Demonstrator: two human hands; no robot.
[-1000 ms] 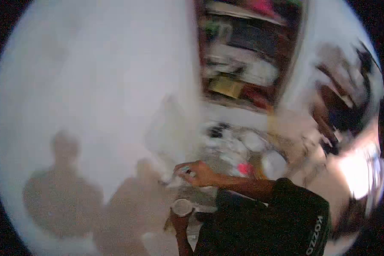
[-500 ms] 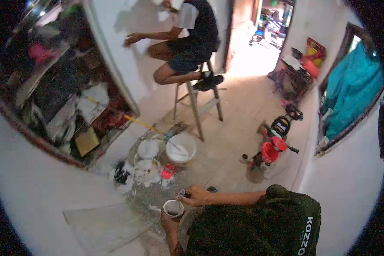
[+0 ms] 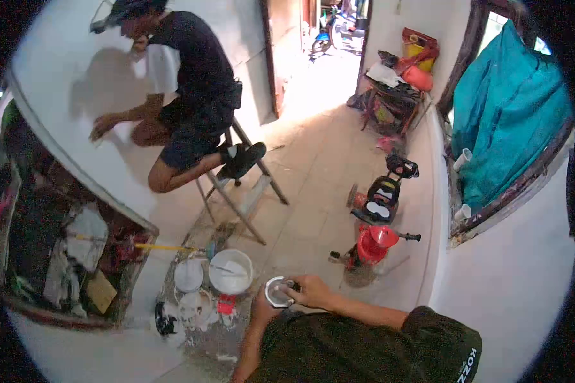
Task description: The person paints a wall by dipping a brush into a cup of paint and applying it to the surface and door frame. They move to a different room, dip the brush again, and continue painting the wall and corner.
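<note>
My left hand [image 3: 262, 309] is wrapped round the side of a small white cup [image 3: 269, 295] with greyish contents, held in front of my body. My right hand [image 3: 313, 292] reaches to the cup from the right. Its fingers are pinched at the rim and over the opening; what they hold is too small to make out. Beyond my hands, a white bucket [image 3: 241, 282] with a whitish stick in it stands on the floor. A red object [image 3: 226, 304] lies beside it, near a white lid-like round container [image 3: 188, 276].
A co-worker [image 3: 198, 83] sits on a stepladder [image 3: 236, 214] by the left wall, one hand near it. A yellow pole [image 3: 166, 246] reaches towards the buckets. A child's ride-on toy [image 3: 382, 201] stands right. Teal cloth [image 3: 511, 121] covers the window.
The view has swung so the co-worker and the buckets sit further left. My right hand has come to the cup's rim, and the cup is nearer the bucket in view.
</note>
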